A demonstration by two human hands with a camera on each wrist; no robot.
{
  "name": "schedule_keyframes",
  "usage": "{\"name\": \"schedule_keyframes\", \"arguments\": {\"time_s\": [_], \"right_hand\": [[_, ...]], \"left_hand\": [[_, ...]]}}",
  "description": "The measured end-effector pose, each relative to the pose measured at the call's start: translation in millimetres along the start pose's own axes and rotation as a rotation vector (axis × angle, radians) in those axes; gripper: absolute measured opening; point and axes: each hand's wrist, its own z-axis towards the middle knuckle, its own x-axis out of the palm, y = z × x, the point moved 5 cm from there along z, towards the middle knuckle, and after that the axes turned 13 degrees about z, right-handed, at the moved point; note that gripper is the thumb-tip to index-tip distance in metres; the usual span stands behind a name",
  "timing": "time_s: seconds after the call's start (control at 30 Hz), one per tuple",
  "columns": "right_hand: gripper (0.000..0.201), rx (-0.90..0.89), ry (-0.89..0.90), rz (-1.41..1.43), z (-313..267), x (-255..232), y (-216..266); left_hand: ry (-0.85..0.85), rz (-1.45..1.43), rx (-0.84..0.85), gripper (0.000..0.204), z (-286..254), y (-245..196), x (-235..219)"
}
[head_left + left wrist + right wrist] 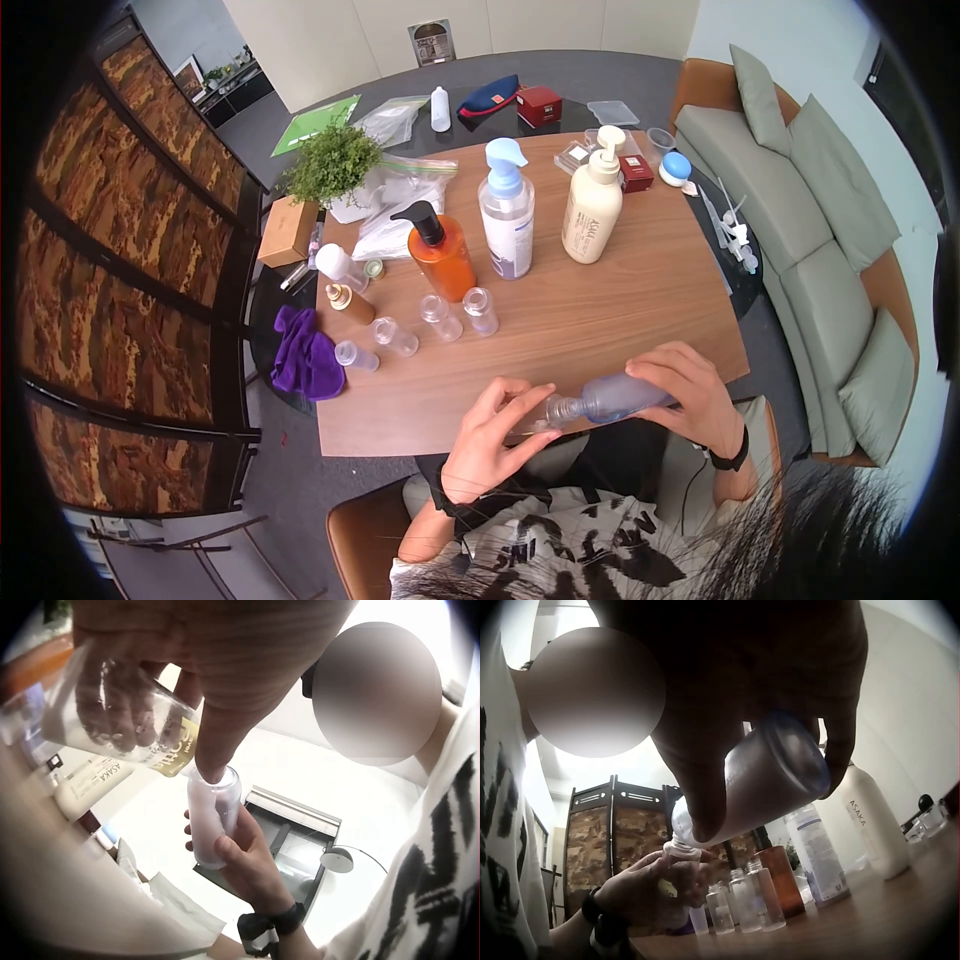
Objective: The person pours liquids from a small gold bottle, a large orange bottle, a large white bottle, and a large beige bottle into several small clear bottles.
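Near the table's front edge, my left hand [488, 440] grips a small clear bottle [533, 416], which shows a yellow label [178, 747] in the left wrist view. My right hand [695, 398] holds a larger translucent bluish bottle [618, 396] around its body. The bluish bottle is tilted, its neck end against the mouth of the clear bottle. In the right wrist view the bluish bottle [769, 780] slants down to the clear bottle's neck [681, 853]. Whether liquid passes between them cannot be told.
Several small clear bottles [440, 316] stand left of centre. Behind them are an orange pump bottle [442, 262], a blue-topped bottle [508, 225] and a cream pump bottle [592, 212]. A purple cloth [305, 355] lies at the left edge, a potted plant [335, 165] at the back left.
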Motion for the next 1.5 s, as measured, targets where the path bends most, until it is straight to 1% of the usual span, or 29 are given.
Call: {"name": "schedule_keyframes", "arguments": {"time_s": [0.3, 0.5, 0.7, 0.8, 1.0, 1.1, 1.2, 1.3, 1.4, 1.5], "right_hand": [[0.06, -0.037, 0.129, -0.202, 14.9, -10.6, 18.6], [0.064, -0.041, 0.158, -0.281, 19.0, -13.9, 29.4], [0.065, -0.052, 0.157, -0.296, 17.5, -16.2, 32.0], [0.065, -0.038, 0.137, -0.212, 14.0, -15.1, 22.9], [0.063, 0.001, 0.056, 0.093, 1.3, -3.8, -4.9], [0.062, 0.026, 0.008, 0.233, -4.4, 5.7, -13.4], [0.06, 0.082, -0.06, 0.361, -14.6, 19.2, -26.7], [0.061, 0.232, -0.096, 0.546, -27.4, 37.6, -43.7], [0.068, 0.217, -0.283, 0.827, -46.7, 61.8, -68.7], [0.075, 0.282, -0.523, 1.062, -64.8, 71.5, -83.9]], "left_hand": [[-0.013, -0.001, -0.01, 0.057, -4.3, 4.2, 0.4], [-0.021, -0.003, 0.007, 0.057, -5.0, 4.5, 2.6], [-0.017, -0.002, 0.006, 0.057, -4.9, 2.8, 4.5], [-0.024, -0.013, 0.023, 0.057, -4.2, 1.8, 4.9], [-0.019, -0.03, 0.04, 0.058, -3.2, -1.3, 4.5], [-0.027, -0.03, 0.078, 0.058, 0.2, -3.9, 6.1], [-0.019, 0.008, 0.144, 0.058, 8.7, -9.9, 4.7], [-0.009, 0.025, 0.198, 0.056, 19.1, -17.9, 5.9], [-0.01, 0.095, 0.245, 0.049, 36.6, -22.0, 3.0], [-0.044, 0.155, 0.082, 0.04, 58.8, -11.0, -0.5]]}}
